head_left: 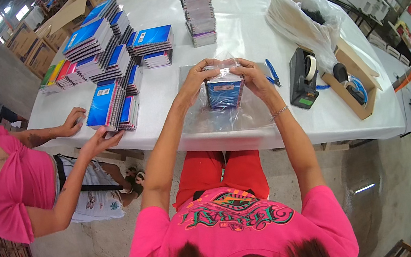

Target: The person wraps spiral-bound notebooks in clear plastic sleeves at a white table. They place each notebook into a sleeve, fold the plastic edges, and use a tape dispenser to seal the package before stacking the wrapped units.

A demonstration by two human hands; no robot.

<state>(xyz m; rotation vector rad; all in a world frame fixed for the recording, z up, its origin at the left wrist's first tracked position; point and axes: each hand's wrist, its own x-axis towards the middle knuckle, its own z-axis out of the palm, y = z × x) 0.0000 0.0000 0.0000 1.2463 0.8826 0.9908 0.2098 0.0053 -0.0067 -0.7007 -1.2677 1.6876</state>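
Note:
A small stack of blue notebooks stands in front of me inside a clear plastic bag. At its upper left, my left hand is closed on the bag's plastic. Across from it, the fingers of my right hand pinch the same plastic at the upper right. Both thumbs lie near the top of the stack, where the film is gathered. More clear plastic spreads flat on the table under and around the notebooks.
Piles of spiral notebooks fill the table's left part, where a co-worker's hand touches one. A tall wrapped stack stands beyond my hands. To the right are blue-handled pliers, a tape dispenser, a cardboard box and a plastic bag.

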